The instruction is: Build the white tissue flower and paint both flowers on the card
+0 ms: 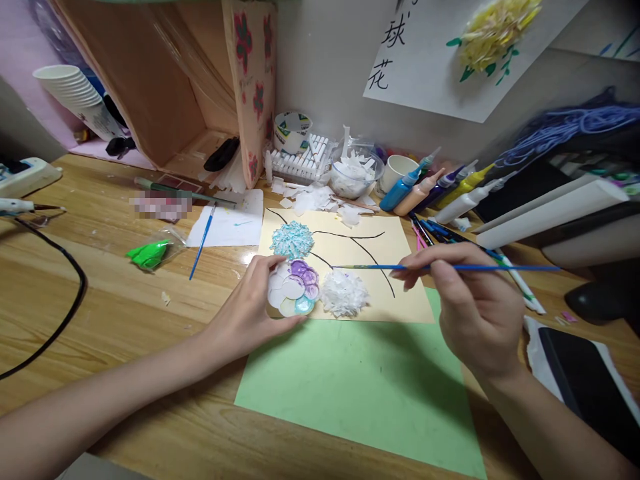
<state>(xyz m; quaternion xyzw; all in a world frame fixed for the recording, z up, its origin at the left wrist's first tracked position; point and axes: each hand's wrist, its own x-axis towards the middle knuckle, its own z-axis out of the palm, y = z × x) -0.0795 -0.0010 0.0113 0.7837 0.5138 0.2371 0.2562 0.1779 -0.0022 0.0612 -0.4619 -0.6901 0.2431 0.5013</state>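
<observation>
My left hand grips a small flower-shaped paint palette with purple and light blue paint in some of its wells. Between the fingers of my right hand is a thin blue paintbrush, held level, its tip pointing left above the paper. Beneath it lies a cream sheet with black curved lines drawn on it. A white paper-scrap flower sits on that sheet just right of the palette. Behind the palette is another ruffled flower, coloured light blue.
A green sheet lies in front. Paint bottles, a bowl of paper scraps and a white cup stand behind. At left are a second brush, a green packet and a black cable. A phone lies right.
</observation>
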